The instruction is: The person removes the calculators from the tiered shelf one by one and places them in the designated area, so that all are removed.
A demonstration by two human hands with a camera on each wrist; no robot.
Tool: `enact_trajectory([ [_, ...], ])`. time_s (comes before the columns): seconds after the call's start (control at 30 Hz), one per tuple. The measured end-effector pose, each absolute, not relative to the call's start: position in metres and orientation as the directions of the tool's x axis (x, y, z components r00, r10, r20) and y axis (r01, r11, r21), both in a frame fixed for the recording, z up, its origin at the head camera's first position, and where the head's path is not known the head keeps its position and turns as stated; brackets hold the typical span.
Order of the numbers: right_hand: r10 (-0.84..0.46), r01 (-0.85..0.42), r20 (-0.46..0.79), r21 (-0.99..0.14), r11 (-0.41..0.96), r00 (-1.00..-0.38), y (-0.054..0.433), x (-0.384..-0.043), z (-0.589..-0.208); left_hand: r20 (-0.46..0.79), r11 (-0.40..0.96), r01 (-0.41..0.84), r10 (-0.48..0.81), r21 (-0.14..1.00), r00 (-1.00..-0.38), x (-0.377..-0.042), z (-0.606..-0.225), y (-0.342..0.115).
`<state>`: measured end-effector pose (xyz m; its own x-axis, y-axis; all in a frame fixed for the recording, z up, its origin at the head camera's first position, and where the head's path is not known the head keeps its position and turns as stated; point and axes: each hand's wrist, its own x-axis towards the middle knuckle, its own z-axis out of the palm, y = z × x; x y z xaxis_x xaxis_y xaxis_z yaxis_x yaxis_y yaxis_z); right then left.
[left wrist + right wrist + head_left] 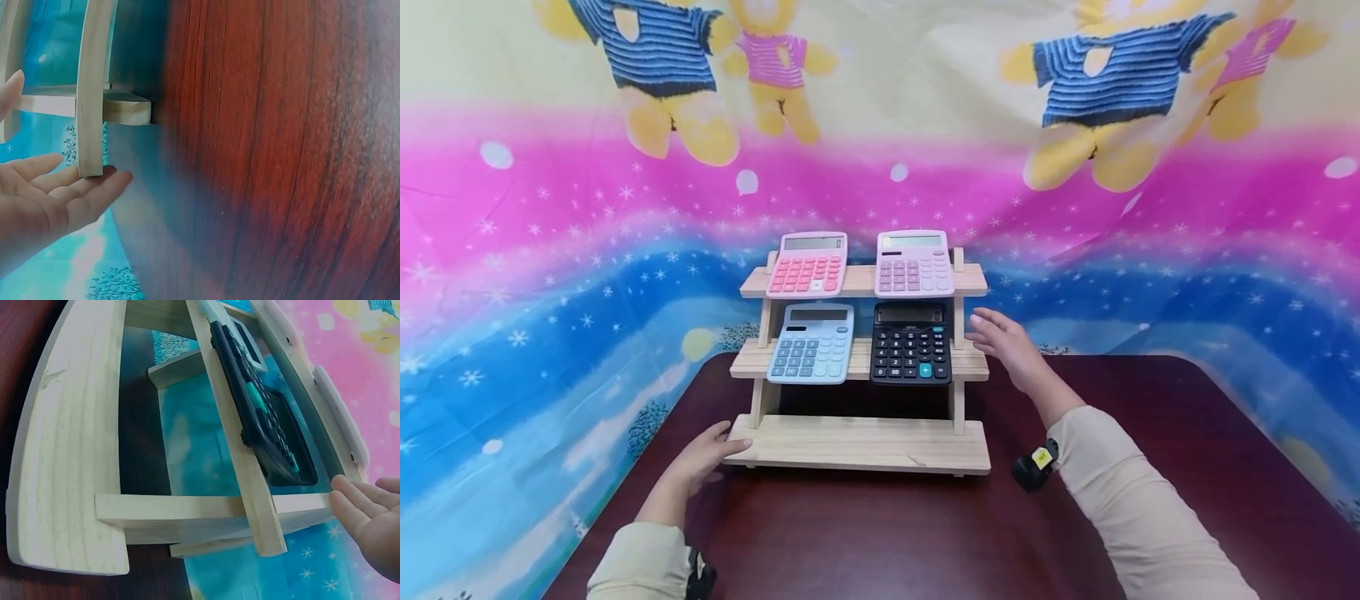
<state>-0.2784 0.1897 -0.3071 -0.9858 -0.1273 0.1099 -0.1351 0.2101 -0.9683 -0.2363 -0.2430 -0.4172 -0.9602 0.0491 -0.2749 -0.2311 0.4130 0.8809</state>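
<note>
A three-tier wooden stand (850,442) carries four calculators on its upper two tiers. On the top tier sit a pink calculator (808,265) and a lilac one (915,265); below them are a light blue calculator (812,343) and a black calculator (912,343). My left hand (703,457) touches the left end of the bottom shelf, its fingers extended under the wood's edge (90,144) in the left wrist view. My right hand (1006,343), fingers straight, is beside the stand's right side, its fingertips close to the side support (300,505).
The stand is on a dark red-brown table (880,533). Behind it hangs a colourful backdrop (880,183) with bears and snowflakes. A dark wrist camera (1033,471) is strapped at the right cuff, another (702,575) at the left.
</note>
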Motion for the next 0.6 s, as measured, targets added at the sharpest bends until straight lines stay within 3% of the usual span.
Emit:
enact_trajectory([
  [0.23,-0.094,-0.118,0.112,-0.991,0.064,-0.989,0.183,-0.288,-0.3,-0.276,0.348,-0.256,0.009,0.902,-0.961,-0.237,-0.424,-0.246],
  [0.6,-0.076,-0.112,0.115,-0.993,-0.042,-0.99,0.17,-0.299,-0.289,-0.291,0.086,-0.289,0.014,0.953,-0.956,-0.24,-0.433,-0.252],
])
